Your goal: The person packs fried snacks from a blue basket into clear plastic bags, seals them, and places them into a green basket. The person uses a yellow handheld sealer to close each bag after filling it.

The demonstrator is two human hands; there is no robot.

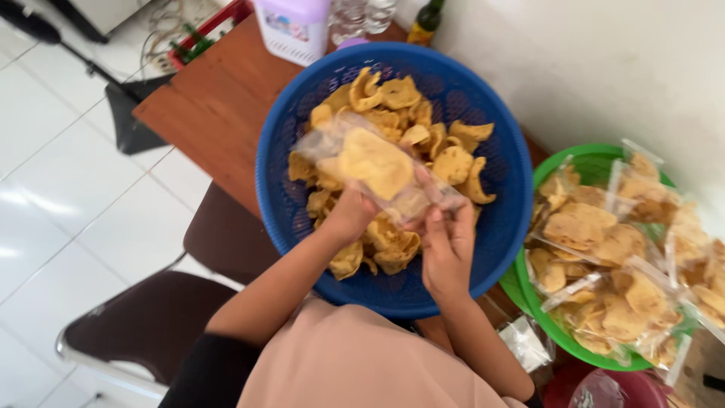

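Clear plastic forms the small bag (370, 162) that both hands hold up over the blue basket (498, 227) in the head view. The bag is partly filled with yellow crackers and lies tilted, its closed end toward the upper left and its open end toward the hands. The left hand (349, 215) grips the bag from below, fingers curled closed around its lower edge. The right hand (447, 245) pinches the bag's open end, fingers (436, 219) narrow and pressed on the plastic.

Under the bag, the blue basket holds a loose heap of the same yellow crackers (393, 113). It stands on a brown wooden desk (215, 98). Just beside it on the right, touching or nearly so, is a green basket (585, 155) piled with filled clear bags of crackers (619, 257). At the far edge of the desk stand a pale lilac container (293, 26), clear bottles (361, 15) and a dark green bottle (427, 19). A dark brown chair (151, 317) stands on the white tiled floor (68, 189) at the left.
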